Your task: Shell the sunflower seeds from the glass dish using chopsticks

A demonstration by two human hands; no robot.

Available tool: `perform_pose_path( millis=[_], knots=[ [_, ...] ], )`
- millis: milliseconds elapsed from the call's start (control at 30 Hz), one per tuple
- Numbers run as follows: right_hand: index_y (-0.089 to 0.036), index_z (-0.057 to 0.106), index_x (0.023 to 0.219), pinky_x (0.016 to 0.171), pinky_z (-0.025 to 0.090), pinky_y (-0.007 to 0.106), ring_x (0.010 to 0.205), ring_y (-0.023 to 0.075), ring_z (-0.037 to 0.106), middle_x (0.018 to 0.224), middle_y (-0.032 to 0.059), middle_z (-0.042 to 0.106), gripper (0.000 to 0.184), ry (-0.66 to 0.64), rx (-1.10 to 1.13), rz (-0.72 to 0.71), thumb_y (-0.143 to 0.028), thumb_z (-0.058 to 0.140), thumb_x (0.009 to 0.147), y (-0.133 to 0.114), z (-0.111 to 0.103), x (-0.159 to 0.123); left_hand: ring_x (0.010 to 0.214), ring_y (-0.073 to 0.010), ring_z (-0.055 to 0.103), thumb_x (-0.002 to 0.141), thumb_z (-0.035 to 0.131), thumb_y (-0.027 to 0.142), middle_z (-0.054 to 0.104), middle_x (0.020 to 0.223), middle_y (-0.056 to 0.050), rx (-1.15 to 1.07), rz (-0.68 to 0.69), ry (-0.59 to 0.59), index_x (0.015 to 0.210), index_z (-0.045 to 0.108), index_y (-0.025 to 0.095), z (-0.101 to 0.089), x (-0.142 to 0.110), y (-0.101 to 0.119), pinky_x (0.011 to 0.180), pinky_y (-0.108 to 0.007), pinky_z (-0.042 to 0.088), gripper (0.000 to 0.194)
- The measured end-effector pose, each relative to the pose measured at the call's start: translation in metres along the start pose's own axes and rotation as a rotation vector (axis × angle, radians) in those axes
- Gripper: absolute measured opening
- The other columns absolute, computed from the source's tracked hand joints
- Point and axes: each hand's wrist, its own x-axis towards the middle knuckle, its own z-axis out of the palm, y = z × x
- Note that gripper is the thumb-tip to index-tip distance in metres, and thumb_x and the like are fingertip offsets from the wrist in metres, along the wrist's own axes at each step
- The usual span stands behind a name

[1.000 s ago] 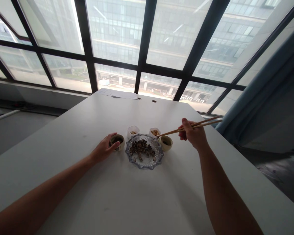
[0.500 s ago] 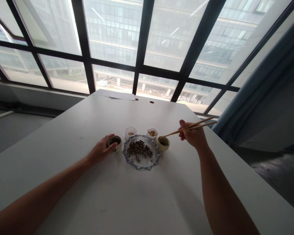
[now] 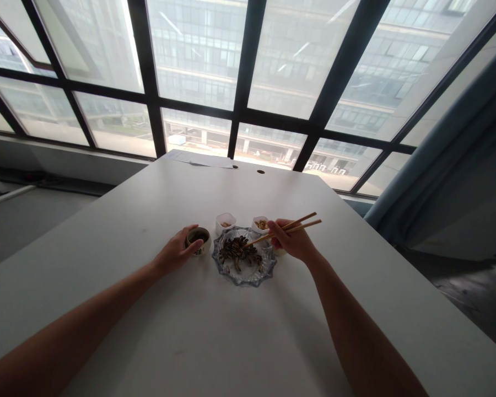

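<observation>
My right hand (image 3: 290, 239) grips a pair of wooden chopsticks (image 3: 301, 222), their tips at the heap of dark striped seeds (image 3: 236, 250), which look like sunflower seeds. The seeds lie in a clear scalloped glass dish (image 3: 248, 280). Around a small ceramic cup (image 3: 199, 242) with dark writing, left of the dish, my left hand (image 3: 177, 249) is curled, thumb on the near side of the rim. Something dark lies inside that cup. A second cup (image 3: 279, 251), right of the dish, is mostly hidden behind my right hand.
Behind the dish stand two small white containers, the left one (image 3: 225, 221) and the right one (image 3: 258, 221), each with light brown pieces inside. Papers (image 3: 202, 160) lie at the far end of the white table (image 3: 215, 336). A blue curtain (image 3: 421, 149) hangs at the right by the windows.
My right hand has moved left with the chopsticks, from the right cup to the seeds in the glass dish. My left hand stays at the left cup. The view has shifted slightly.
</observation>
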Motion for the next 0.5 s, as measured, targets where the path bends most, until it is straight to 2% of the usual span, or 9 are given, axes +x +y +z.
perform_pose_path(
  millis=[67,167,267,367,500],
  knots=[
    [-0.018,0.061,0.064,0.036,0.039,0.021,0.037,0.0120,0.052,0.045,0.0011,0.057,0.064,0.047,0.025,0.016,-0.081,0.060,0.074,0.001,-0.002,0.001,0.114,-0.0330,0.066,0.086,0.049,0.072,0.069,0.125,-0.018,-0.005,0.009,-0.008,0.135,0.052,0.013,-0.001,0.000,0.000,0.100,-0.049,0.052,0.076],
    [-0.017,0.061,0.063,0.033,0.039,0.021,0.033,0.0114,0.050,0.044,0.0014,0.058,0.062,0.179,0.126,0.098,-0.078,0.065,0.072,0.007,-0.005,0.006,0.117,-0.0341,0.064,0.077,0.064,0.068,0.066,0.129,-0.019,0.003,0.042,-0.012,0.137,0.049,0.012,-0.001,-0.001,0.000,0.103,-0.049,0.050,0.083],
    [-0.017,0.062,0.064,0.030,0.038,0.021,0.031,0.0111,0.049,0.043,0.0011,0.058,0.054,0.318,0.288,0.232,-0.068,0.071,0.074,0.015,-0.009,0.012,0.116,-0.0333,0.065,0.067,0.077,0.059,0.066,0.128,-0.017,0.017,0.064,0.000,0.137,0.048,0.014,-0.001,-0.002,0.000,0.102,-0.047,0.051,0.088],
    [-0.016,0.061,0.063,0.028,0.036,0.019,0.030,0.0104,0.048,0.041,0.0009,0.056,0.045,0.378,0.428,0.335,-0.056,0.073,0.079,0.021,-0.014,0.016,0.113,-0.0312,0.067,0.066,0.080,0.053,0.068,0.124,-0.014,0.021,0.093,0.029,0.134,0.050,0.018,0.001,-0.002,-0.001,0.100,-0.045,0.052,0.082],
    [-0.015,0.062,0.061,0.028,0.036,0.019,0.030,0.0098,0.048,0.041,0.0012,0.056,0.046,0.415,0.514,0.309,-0.056,0.075,0.077,0.013,-0.009,0.015,0.112,-0.0305,0.067,0.065,0.083,0.046,0.069,0.123,-0.013,0.025,0.151,0.077,0.130,0.053,0.019,0.003,-0.003,-0.004,0.099,-0.044,0.053,0.077]
  ],
)
